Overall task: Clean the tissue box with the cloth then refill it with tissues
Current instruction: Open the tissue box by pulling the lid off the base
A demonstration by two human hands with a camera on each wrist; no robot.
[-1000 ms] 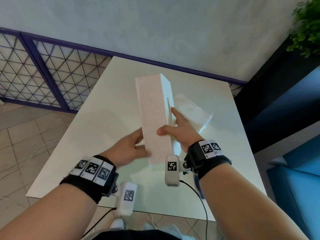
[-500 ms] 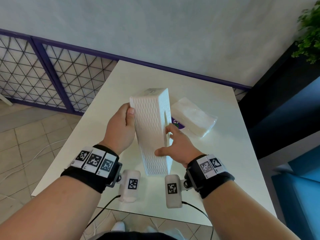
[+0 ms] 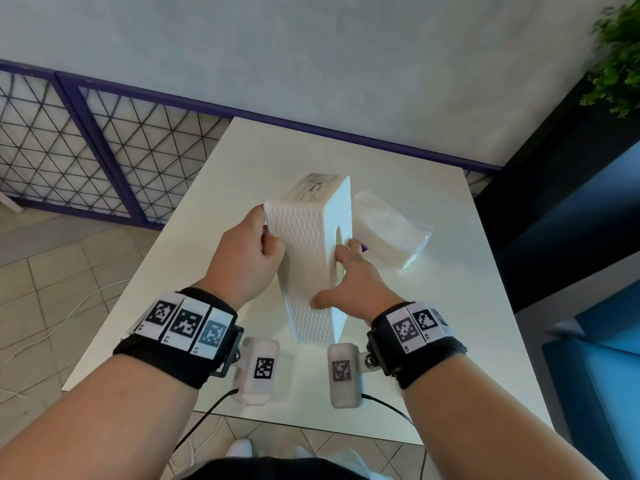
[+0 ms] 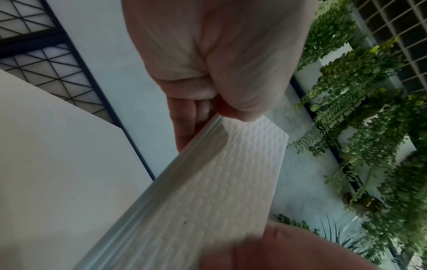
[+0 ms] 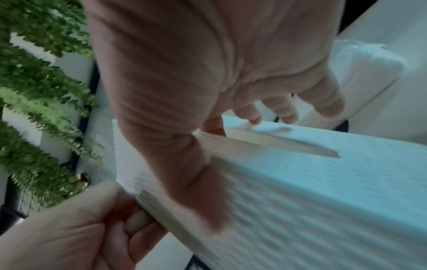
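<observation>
Head view shows the white tissue box (image 3: 311,258) lifted clear of the bench (image 3: 450,323) and held between both hands, tilted so its labelled base end faces up and away. Half a second earlier the box stood nearer upright over the bench; a second earlier its far end pointed at the wall. It has since been rotated and drawn toward the person, and the slot face now turns to the right. My judgement: this is inspection or an attempt to open the box, not wiping. No cloth is visible in any view.

Left hand (image 3: 247,258) grips the box's upper left edge, thumb on the patterned side, fingers curled behind the rim; the left wrist view confirms this pinch on the ridged border. Right hand (image 3: 349,285) holds the lower right side, thumb pressed flat across the patterned face, fingers wrapped over the slotted face, as the right wrist view shows. Both forearms are raised, wrists level.

Wrapped tissue pack (image 3: 391,237) lies on the bench just beyond the right hand, untouched. Refilling has not begun.
</observation>
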